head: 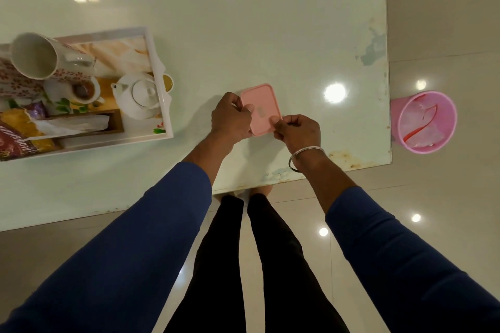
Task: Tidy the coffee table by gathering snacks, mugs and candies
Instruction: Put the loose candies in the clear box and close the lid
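Risk: the flat pink rounded-square plastic lid (pixel 261 108) sits on its container mid-table, right of the white rectangular tray (pixel 159 84). Press only where your fingers are and, I judge, the far corner may stay unseated; the box could then open when carried. Press off-centre and it could skid on the glossy pale tabletop (pixel 270 21).

Pose: both arms reach forward and down. Your left hand (pixel 231 117) is curled, pinching the lid's left edge. Your right hand (pixel 299 131) is curled too, fingertips clamping the near right corner. Contents hidden.

Tray holds mugs, teapot, snack packets.
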